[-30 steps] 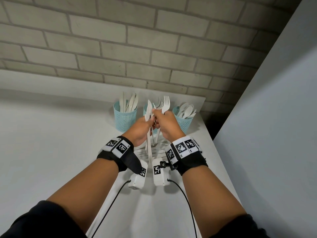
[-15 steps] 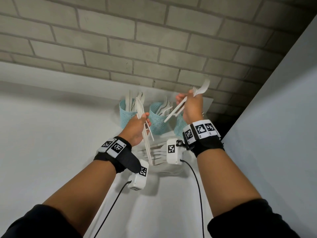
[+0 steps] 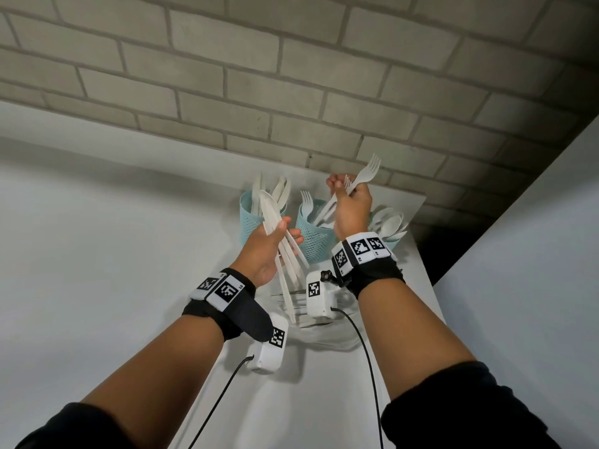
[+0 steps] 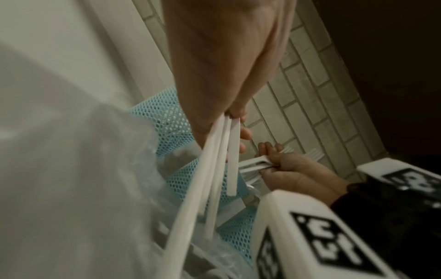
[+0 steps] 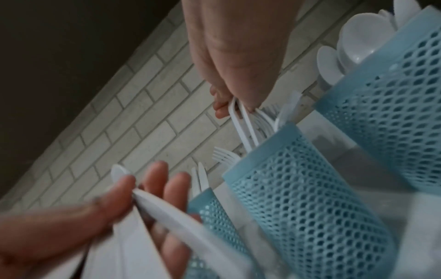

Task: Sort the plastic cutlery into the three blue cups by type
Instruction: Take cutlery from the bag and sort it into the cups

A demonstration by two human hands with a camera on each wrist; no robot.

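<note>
Three blue mesh cups stand at the table's back: the left cup (image 3: 251, 218) has knives, the middle cup (image 3: 312, 236) forks, the right cup (image 3: 390, 243) spoons. My left hand (image 3: 278, 234) grips several white knives (image 3: 285, 254) in front of the left cup, blades up, handles hanging down (image 4: 222, 151). My right hand (image 3: 348, 199) is raised over the middle cup (image 5: 298, 188) and grips a few white forks (image 3: 363, 176), tines up to the right. Their handles (image 5: 243, 124) slant down to that cup's rim.
Loose white cutlery on clear plastic wrap (image 3: 304, 315) lies on the white table (image 3: 97, 254) under my wrists. A brick wall (image 3: 291, 76) runs behind the cups. The table's right edge (image 3: 431, 286) drops off just beyond the spoon cup; a grey wall panel stands at right.
My hands were together before the cups and have parted. The right hand rose and went back over the middle cup with forks. The left hand kept the knives and shifted slightly left.
</note>
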